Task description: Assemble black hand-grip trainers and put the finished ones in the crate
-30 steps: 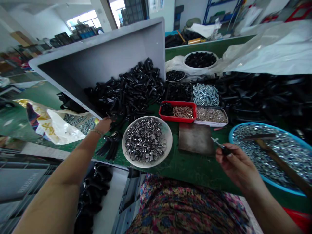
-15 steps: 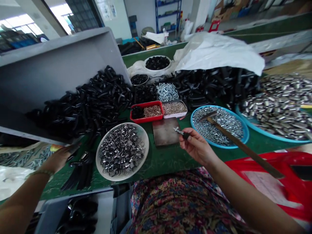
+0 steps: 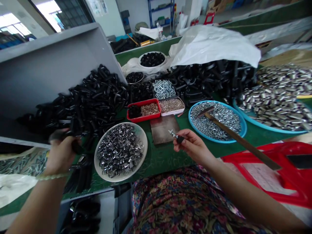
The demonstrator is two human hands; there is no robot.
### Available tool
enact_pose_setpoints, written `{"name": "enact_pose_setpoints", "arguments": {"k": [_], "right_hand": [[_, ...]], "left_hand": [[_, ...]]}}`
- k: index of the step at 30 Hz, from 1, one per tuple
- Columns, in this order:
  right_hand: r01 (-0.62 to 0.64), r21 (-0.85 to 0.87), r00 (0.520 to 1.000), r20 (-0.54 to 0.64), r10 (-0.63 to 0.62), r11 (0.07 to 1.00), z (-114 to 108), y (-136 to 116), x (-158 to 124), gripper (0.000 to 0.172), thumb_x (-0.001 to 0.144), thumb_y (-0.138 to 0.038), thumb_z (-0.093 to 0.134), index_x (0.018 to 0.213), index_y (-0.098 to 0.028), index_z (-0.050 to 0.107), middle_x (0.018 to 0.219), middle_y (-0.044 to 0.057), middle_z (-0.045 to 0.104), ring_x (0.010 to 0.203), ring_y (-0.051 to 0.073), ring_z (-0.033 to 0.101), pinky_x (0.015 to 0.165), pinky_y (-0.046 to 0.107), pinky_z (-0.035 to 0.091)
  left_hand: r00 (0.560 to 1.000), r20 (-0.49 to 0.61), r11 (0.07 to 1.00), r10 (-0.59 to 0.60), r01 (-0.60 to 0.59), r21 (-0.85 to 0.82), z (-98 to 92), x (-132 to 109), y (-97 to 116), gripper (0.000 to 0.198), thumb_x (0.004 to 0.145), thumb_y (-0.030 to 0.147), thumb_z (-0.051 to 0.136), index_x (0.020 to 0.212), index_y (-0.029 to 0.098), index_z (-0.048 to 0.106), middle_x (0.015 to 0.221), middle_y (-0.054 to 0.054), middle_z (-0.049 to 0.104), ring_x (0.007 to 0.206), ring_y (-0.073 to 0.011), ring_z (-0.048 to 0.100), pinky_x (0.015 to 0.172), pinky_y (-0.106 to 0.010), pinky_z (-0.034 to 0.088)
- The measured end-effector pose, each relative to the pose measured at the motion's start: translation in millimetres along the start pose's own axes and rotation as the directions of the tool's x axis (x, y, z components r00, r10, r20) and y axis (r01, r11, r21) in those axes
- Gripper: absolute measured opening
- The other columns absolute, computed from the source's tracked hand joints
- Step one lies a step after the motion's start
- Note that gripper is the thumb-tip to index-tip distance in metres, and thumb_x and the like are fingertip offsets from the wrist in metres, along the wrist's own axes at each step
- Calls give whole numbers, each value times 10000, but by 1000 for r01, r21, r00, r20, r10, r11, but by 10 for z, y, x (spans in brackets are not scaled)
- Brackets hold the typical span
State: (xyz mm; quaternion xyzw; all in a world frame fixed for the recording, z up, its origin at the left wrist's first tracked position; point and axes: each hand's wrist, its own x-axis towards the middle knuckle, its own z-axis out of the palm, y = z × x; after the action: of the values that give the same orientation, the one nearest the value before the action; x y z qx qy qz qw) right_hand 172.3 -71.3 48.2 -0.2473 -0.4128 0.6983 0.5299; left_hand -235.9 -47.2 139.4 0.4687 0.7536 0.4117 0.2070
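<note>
Your right thumb and forefinger (image 3: pixel 184 132) pinch a small part with a black body and a silver metal tip (image 3: pixel 174 136), too small to identify exactly, holding it clear of the bench with the tip pointing up and left. Your other right fingers curl loosely below the pinch. Your right hand (image 3: pixel 193 150) hangs just beside a bare steel plate (image 3: pixel 163 129), and your right forearm (image 3: pixel 243 195) reaches in across your floral-print clothing (image 3: pixel 185 201). At the other side, your left fingers (image 3: pixel 63 151) wrap closed around a curved black part (image 3: pixel 75 146), partly hidden by your left hand (image 3: pixel 60 154), at the edge of a heap of similar black parts (image 3: pixel 85 97) spilling from a tilted grey bin (image 3: pixel 48 78). Your left forearm (image 3: pixel 31 204), with a thin bracelet (image 3: pixel 52 176) at the wrist, extends forward over the edge of the green workbench (image 3: pixel 161 165). Between your hands sits a white plate of shiny metal rings (image 3: pixel 145 139). Beyond them are a red tray (image 3: pixel 143 102) holding black pieces and brass-coloured pins, and a white tray of small metal parts (image 3: pixel 172 112). To the right, a hammer (image 3: pixel 227 125) lies across a blue basin of silver nuts (image 3: pixel 219 140), with a second blue basin of metal sleeves (image 3: pixel 268 126) farther right.
</note>
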Motion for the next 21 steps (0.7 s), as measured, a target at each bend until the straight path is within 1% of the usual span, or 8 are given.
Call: {"name": "enact_pose_setpoints", "arguments": {"k": [1,2,3,6,9,14,18,21], "right_hand": [[9,-36,1000,21,-8,999,44,25,0,178,858,-277,643,1015,-231,575,866,14,689,712,127,670,675,278,536],[21,-68,999,33,-18,997,91,49,0,168,871,-274,627,1024,-232,572,876,15,688,725,130,671,686,285,538],[35,-95,999,39,-32,995,136,71,-2,159,882,-273,612,1031,-234,569,884,16,685,735,130,671,694,290,539],[82,-146,996,30,-78,986,243,117,-15,151,904,-275,581,1049,-242,557,903,16,678,753,128,667,715,295,540],[106,-178,994,9,-107,978,263,145,-37,147,914,-267,564,1058,-247,547,906,10,672,758,124,665,728,295,542],[96,-250,995,18,-94,963,106,115,-91,111,923,-245,549,1033,-236,554,878,1,661,745,113,664,705,270,539],[1,-414,989,135,61,910,-29,-49,-124,139,932,-242,529,1062,-205,564,885,21,652,792,120,663,741,274,526],[-81,-359,964,211,165,930,-62,-174,-98,145,936,-267,524,1062,-194,518,853,20,650,767,120,662,723,279,529]], "left_hand": [[989,131,956,-67,101,-277,208,-152,141,421,755,207,584,1133,340,454,718,83,509,673,-78,492,691,-219,421],[951,296,851,-89,227,-473,430,-323,282,426,764,219,580,1159,328,460,744,59,532,679,-90,505,660,-218,426],[899,434,746,-60,329,-579,660,-498,415,413,774,264,591,1169,297,475,785,30,552,691,-103,517,627,-216,429],[809,586,579,45,457,-675,1294,-953,708,451,742,260,687,1147,256,490,818,14,557,649,-80,505,559,-181,408],[763,643,544,61,515,-662,1699,-1205,799,455,751,249,697,1145,244,471,737,38,530,613,-76,500,549,-181,410],[698,705,602,125,512,-613,1871,-1285,761,401,782,248,677,1127,213,476,729,47,523,558,-50,458,526,-173,365],[608,772,714,184,458,-530,1854,-1282,715,420,775,250,696,1139,204,491,772,41,556,555,-37,444,514,-170,331],[552,797,769,244,391,-506,1837,-1305,719,465,762,270,713,1165,207,490,851,11,620,648,-75,540,603,-198,407]]}}
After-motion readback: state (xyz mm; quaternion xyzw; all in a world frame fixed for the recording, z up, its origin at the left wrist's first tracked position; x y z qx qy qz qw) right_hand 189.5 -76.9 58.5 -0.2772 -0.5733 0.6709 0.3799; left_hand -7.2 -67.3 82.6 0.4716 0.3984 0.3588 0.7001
